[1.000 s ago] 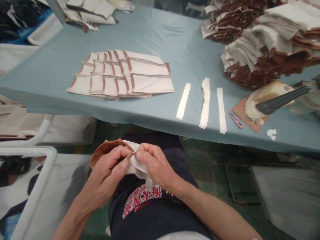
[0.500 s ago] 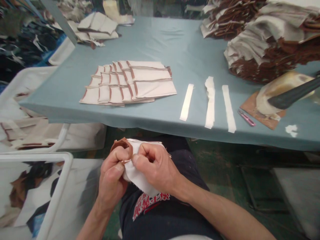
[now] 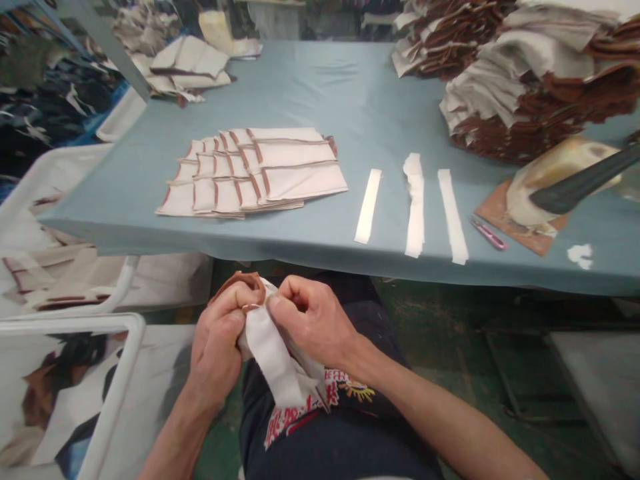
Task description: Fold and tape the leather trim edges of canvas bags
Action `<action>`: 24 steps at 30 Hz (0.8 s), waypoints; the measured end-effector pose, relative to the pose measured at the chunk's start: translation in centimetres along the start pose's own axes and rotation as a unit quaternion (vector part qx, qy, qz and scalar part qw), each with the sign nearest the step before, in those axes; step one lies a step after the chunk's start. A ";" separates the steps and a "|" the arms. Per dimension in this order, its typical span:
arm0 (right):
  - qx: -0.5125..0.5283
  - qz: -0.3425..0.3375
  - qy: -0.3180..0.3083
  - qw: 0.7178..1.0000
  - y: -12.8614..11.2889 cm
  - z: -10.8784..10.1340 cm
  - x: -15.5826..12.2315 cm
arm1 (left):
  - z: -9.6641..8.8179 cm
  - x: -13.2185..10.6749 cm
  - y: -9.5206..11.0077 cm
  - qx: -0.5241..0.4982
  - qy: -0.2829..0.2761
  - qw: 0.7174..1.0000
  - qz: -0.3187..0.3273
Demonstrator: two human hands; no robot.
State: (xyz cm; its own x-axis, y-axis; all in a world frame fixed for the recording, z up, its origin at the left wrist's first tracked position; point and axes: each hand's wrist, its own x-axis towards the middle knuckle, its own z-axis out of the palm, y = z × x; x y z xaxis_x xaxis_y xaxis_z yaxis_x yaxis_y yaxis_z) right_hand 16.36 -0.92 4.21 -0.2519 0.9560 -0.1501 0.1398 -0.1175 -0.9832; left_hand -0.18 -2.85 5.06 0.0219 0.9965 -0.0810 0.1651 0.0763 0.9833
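Observation:
Over my lap, both hands grip one sewn fabric piece (image 3: pixel 273 360), white on one side with a brown edge (image 3: pixel 239 280) curling up at the top. My left hand (image 3: pixel 223 333) is closed around its brown end, thumb pressed near the seam. Beside it, my right hand (image 3: pixel 307 317) pinches the white part close to that seam, thumb and forefinger together. A white flap hangs down below the hands over the dark apron. The spot between the fingertips is partly hidden.
A blue-covered table (image 3: pixel 350 100) holds overlapping white panels (image 3: pixel 300 180), several white strips (image 3: pixel 369 207), pink thread snips (image 3: pixel 489 235) and a dark-handled tool on a brown board (image 3: pixel 525 220). Brown and grey fabric stacks (image 3: pixel 500 100) rise at right. White bins (image 3: pixel 135 333) of scraps stand left.
The white fabric has turned, and its flap now hangs further down from the hands. My left hand has shifted slightly left; both hands keep their grip.

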 end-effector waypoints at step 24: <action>-0.126 -0.291 -0.263 0.911 -3.3 -5.2 3.5 | -3.9 2.2 3.0 0.066 -0.194 0.977 0.055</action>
State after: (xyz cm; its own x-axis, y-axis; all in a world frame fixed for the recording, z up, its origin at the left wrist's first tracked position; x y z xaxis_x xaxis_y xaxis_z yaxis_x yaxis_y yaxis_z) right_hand 19.98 4.24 7.50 -0.7679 0.5686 0.2950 0.0352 0.4972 -0.8669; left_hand -3.50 -0.26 8.48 0.4147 0.9082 -0.0571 0.2662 -0.0611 0.9620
